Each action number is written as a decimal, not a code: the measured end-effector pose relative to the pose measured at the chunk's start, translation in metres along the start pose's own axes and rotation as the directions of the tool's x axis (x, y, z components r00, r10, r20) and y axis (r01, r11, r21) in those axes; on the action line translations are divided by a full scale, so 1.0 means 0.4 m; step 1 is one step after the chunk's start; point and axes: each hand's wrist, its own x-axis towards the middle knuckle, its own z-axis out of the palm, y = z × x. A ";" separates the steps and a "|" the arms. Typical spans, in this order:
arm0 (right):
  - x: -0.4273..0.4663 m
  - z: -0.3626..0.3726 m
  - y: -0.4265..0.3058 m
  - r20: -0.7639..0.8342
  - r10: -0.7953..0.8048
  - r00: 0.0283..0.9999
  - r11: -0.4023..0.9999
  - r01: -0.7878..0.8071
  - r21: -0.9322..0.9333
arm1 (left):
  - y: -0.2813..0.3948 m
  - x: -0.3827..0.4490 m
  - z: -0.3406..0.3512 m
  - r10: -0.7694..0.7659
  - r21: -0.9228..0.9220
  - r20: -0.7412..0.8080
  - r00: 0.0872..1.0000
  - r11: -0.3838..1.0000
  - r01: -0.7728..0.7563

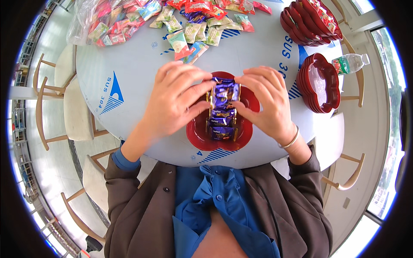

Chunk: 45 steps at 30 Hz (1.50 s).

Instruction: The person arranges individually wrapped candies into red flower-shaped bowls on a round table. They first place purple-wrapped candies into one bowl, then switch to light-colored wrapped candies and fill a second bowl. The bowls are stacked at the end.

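Observation:
A dark red scalloped plastic bowl (196,137) sits on the table right before me. Down its middle runs a row of purple-wrapped toffee candies (222,133), overlapping one another. Over the upper part of the row, my left hand (180,96) and my right hand (266,100) pinch opposite sides of purple wrapped candy (226,92); how many pieces they hold, I cannot tell. The fingers partly cover the bowl's far rim. A bangle circles my right wrist.
Beyond my hands lie loose green-and-white candies (192,32) and red ones. A clear plastic bag of candies (84,29) is at far left. Nested red bowls (303,84) stand at right beside a plastic bottle (350,64), with another stack of red bowls (297,24) behind. Chairs surround the round table (135,64).

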 end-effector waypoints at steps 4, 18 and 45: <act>-0.113 0.010 -0.087 0.074 0.024 0.997 1.000 -0.023 -0.020 | 0.106 -0.069 0.005 -0.075 -0.084 0.061 0.995 0.993 0.080; -0.149 0.015 -0.146 0.243 0.080 0.967 0.995 -0.063 -0.080 | 0.178 -0.104 0.053 -0.184 -0.042 0.250 0.950 0.979 0.201; -0.162 0.045 -0.115 0.207 0.099 0.973 0.995 -0.097 -0.023 | 0.152 -0.123 0.087 -0.131 -0.020 0.234 0.963 0.990 0.140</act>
